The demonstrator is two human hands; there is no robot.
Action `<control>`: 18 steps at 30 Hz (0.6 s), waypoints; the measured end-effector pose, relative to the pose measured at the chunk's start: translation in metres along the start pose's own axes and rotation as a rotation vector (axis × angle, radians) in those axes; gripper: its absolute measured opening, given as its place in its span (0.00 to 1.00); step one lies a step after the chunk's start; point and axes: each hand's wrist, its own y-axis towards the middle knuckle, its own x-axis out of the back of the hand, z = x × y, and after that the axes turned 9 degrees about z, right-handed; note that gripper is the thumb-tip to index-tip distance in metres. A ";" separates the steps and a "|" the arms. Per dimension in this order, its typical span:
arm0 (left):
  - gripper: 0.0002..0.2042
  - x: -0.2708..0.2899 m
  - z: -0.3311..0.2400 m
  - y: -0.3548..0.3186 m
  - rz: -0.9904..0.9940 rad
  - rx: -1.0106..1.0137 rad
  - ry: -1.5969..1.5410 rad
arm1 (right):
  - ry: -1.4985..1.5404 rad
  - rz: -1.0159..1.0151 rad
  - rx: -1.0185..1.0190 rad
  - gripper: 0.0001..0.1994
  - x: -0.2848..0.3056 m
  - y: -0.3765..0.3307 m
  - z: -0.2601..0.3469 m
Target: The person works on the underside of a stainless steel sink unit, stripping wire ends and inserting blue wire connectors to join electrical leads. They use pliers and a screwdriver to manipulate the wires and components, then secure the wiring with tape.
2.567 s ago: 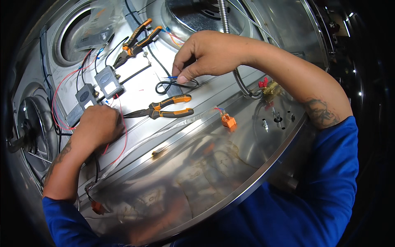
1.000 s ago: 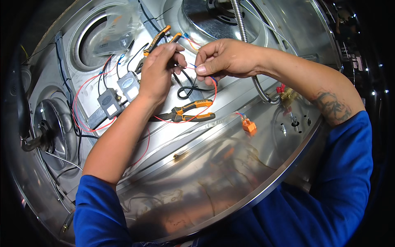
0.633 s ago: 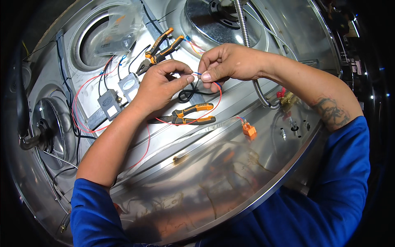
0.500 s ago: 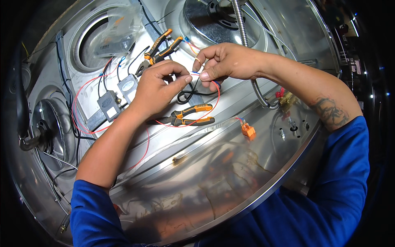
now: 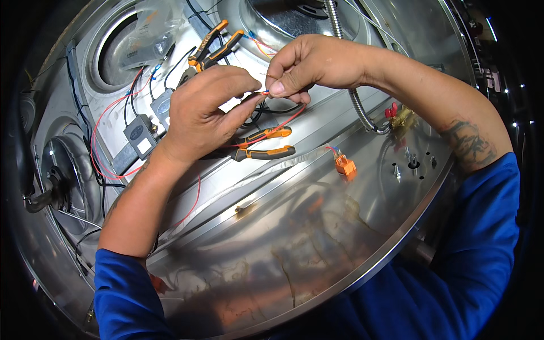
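Head view is showing me a broad stainless steel panel (image 5: 317, 249), curved by the lens and filling most of the frame, with round openings (image 5: 116, 54) cut along its far edge. I am watching a person in blue sleeves working over its middle. Both forearms are reaching in from the near edge, the left hand (image 5: 198, 116) and the right hand (image 5: 309, 65) meeting above the panel's centre.

Between them a thin red wire (image 5: 286, 120) is being held: the left thumb and forefinger are pinched together on its end, and the right fingertips are pinched on the same spot, right where a small orange bit is showing. I am judging this as a join or termination in progress, not yet finished, since the wire end is in the fingers rather than seated in anything.

Lying just under the hands is a pair of orange-handled pliers (image 5: 263, 144), untouched. A second pair of pliers (image 5: 212, 48) is resting toward the far edge. An orange connector (image 5: 344, 166) with short leads is sitting loose toward the right edge, apparently waiting. Two small grey modules (image 5: 141, 136) are sitting at the left, wires looping round them, and a flexible metal conduit (image 5: 357, 102) is running down behind the right wrist.
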 end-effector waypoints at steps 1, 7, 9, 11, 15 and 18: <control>0.11 0.001 0.001 0.000 0.021 -0.048 0.043 | -0.019 -0.001 0.000 0.10 0.000 0.000 0.000; 0.08 0.003 0.000 0.004 0.048 -0.089 0.151 | -0.064 -0.006 -0.017 0.11 -0.001 0.000 0.001; 0.07 0.005 -0.001 0.005 0.047 -0.064 0.169 | -0.061 -0.036 0.000 0.12 -0.002 -0.001 0.001; 0.07 0.005 0.001 0.005 0.057 -0.050 0.177 | -0.053 -0.040 0.037 0.11 -0.003 -0.001 0.001; 0.07 0.005 0.005 0.004 0.045 0.010 0.166 | -0.094 -0.099 0.055 0.10 -0.005 0.000 0.002; 0.12 0.010 0.005 -0.001 0.063 0.309 -0.085 | -0.119 -0.107 0.050 0.10 -0.007 -0.003 0.008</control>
